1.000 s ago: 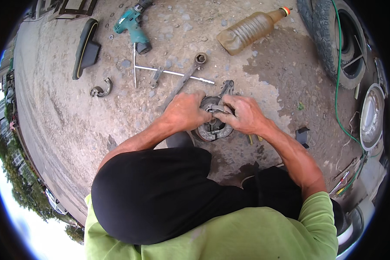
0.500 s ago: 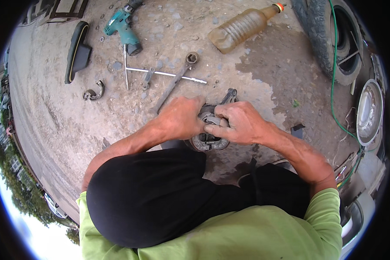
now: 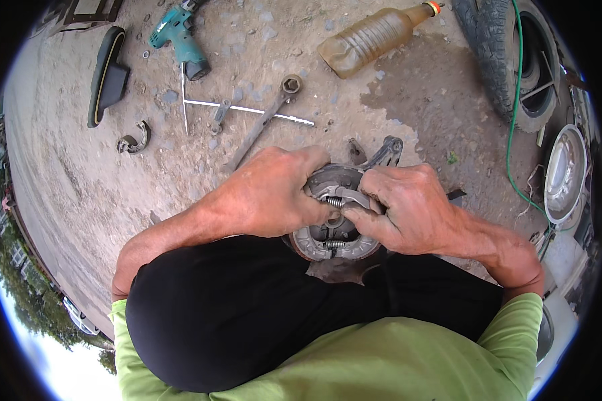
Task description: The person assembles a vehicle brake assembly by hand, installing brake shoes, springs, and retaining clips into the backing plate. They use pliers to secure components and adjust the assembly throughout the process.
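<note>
A round brake plate (image 3: 332, 177) stands over my lap, its open face toward me, with a lever arm (image 3: 389, 148) sticking out at the far right. Curved brake shoes lie inside it; the pale lower shoe (image 3: 306, 244) shows plainly. One coil spring (image 3: 335, 201) sits between my thumbs, and a second spring (image 3: 334, 245) spans the near side. My left hand (image 3: 271, 192) is closed on the plate's left side, thumb pressed inward. On the right, my right hand (image 3: 411, 210) pinches a shoe's curved edge (image 3: 360, 198). Both hands' undersides are hidden.
Beyond my hands lie a ring spanner (image 3: 259, 123), a small spanner (image 3: 221, 117), a T-shaped rod (image 3: 247, 109) and a loose brake shoe (image 3: 135, 139). Farther off are a teal cordless drill (image 3: 180, 41), a brown bottle (image 3: 374, 40), a tyre (image 3: 502, 63) and a green hose (image 3: 513, 134).
The brake plate has come nearer and tilted, so both springs now show. My hands have moved apart a little, the right one shifting right and toward me.
</note>
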The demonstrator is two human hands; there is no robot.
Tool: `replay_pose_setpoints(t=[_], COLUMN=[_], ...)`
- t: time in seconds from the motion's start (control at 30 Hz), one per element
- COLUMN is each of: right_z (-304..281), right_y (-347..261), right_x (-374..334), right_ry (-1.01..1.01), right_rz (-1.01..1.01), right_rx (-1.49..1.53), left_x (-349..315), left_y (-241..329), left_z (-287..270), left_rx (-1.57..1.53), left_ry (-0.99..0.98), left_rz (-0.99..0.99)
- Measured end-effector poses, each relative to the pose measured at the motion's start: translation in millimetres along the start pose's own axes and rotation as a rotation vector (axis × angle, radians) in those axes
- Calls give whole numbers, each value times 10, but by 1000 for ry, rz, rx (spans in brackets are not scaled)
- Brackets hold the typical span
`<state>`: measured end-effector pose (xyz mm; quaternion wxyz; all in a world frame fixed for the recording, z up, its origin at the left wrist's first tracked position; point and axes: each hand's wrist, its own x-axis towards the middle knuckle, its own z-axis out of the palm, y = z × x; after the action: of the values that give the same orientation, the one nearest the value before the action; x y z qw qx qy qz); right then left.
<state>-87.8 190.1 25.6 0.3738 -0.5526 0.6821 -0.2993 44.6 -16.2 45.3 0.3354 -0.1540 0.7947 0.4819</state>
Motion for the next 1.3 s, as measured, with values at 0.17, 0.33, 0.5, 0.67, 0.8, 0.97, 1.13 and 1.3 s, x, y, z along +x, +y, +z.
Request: replay_pose_setpoints(t=[0.17, 0.33, 0.5, 0.67, 0.8, 0.97, 1.13, 1.3], right_z=[95, 233, 382, 434, 450, 515, 579, 534], right_y=[21, 59, 104, 192, 273, 370, 469, 472], right_x=[-16, -42, 10, 99, 105, 171, 266, 335], right_ry=[37, 51, 42, 21, -5, -22, 42, 228], right_rz=[20, 56, 116, 172, 188, 247, 341, 484], right_rx=[-12, 22, 83, 88, 74, 108, 176, 158], left_x=[30, 40, 30, 76, 144, 205, 226, 232], left_y=[-35, -121, -216, -238, -254, -355, -377, -428], left_z=[-10, 15, 38, 61, 74, 135, 145, 153], left_rx=[10, -34, -4, 52, 86, 146, 147, 55], left_ry=[-34, -71, -66, -21, -20, 52, 139, 284], left_rz=[-24, -41, -81, -146, -147, -134, -202, -176])
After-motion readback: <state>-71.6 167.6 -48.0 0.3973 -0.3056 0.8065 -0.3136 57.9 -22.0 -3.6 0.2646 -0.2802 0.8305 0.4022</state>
